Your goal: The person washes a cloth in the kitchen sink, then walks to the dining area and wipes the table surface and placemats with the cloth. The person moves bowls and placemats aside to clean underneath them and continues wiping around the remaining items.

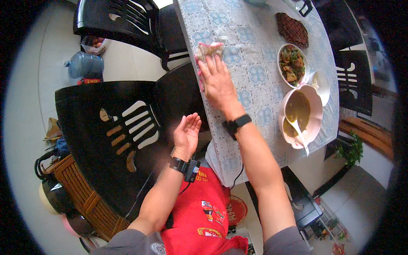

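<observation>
My right hand (pixel 218 83) lies palm down on a crumpled cloth (pixel 209 49) with pink edging, close to the left edge of the table. Part of the cloth is hidden under the palm and fingers. Beneath it spreads a blue and white patterned tablecloth (pixel 256 74). My left hand (pixel 187 134) is held palm up and slightly cupped beside the table edge, with nothing in it. A black strap device sits on each wrist. A red apron (pixel 197 204) bearing writing covers my front.
Toward the table's right side are a pink bowl of soup (pixel 315 118) with a white spoon (pixel 299 134), a plate of cooked food (pixel 291 65), a white bowl (pixel 323 89) and a brown textured object (pixel 291 30). Black chairs (pixel 86 105) stand along the left edge; a blue water jug (pixel 86 64) lies beyond.
</observation>
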`<state>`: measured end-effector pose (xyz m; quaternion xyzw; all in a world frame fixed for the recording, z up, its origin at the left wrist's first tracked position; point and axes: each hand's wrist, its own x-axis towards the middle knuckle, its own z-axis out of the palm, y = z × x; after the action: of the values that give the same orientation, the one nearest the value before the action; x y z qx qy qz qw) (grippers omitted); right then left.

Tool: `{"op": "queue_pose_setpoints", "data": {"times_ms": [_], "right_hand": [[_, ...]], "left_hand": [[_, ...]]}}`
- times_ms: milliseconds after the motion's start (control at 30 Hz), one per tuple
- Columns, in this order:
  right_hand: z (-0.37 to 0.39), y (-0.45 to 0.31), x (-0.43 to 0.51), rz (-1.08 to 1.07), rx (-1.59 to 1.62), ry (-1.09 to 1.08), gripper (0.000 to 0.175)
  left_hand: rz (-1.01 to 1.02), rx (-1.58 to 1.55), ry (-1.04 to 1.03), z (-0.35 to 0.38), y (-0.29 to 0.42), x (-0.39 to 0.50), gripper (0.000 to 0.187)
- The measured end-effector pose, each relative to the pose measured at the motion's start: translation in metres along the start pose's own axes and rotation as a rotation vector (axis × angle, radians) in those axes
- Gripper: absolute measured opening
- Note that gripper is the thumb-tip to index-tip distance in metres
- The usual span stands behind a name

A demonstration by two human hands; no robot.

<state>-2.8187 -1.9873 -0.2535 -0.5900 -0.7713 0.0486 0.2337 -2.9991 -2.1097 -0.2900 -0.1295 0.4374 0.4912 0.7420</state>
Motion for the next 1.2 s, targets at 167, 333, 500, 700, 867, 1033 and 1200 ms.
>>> {"op": "queue_pose_setpoints", "data": {"times_ms": [167,333,500,700,867,1033,1200], "right_hand": [[-0.025,-0.050,-0.108,0.112,-0.023,-0.122,0.055],[-0.060,-0.110,-0.255,0.260,-0.001,-0.211,0.054],[-0.091,-0.152,-0.363,0.372,0.011,-0.198,0.057],[-0.075,-0.163,-0.397,0.409,-0.047,-0.116,0.055],[-0.067,-0.165,-0.385,0.356,-0.138,-0.037,0.051],[-0.041,-0.151,-0.329,0.309,-0.286,-0.106,0.061],[-0.022,-0.145,-0.320,0.318,-0.444,-0.096,0.066]], "left_hand": [[0.010,0.042,-0.027,-0.017,-0.010,-0.012,0.030],[-0.003,0.047,-0.084,-0.048,-0.029,-0.043,0.029],[-0.076,0.013,-0.106,-0.079,-0.057,-0.102,0.028],[-0.145,0.037,-0.137,-0.095,-0.044,-0.168,0.030],[-0.102,0.095,-0.214,-0.100,-0.002,-0.211,0.030],[-0.148,0.116,-0.199,-0.102,0.030,-0.246,0.031],[-0.290,0.127,-0.341,-0.105,0.076,-0.281,0.032]]}}
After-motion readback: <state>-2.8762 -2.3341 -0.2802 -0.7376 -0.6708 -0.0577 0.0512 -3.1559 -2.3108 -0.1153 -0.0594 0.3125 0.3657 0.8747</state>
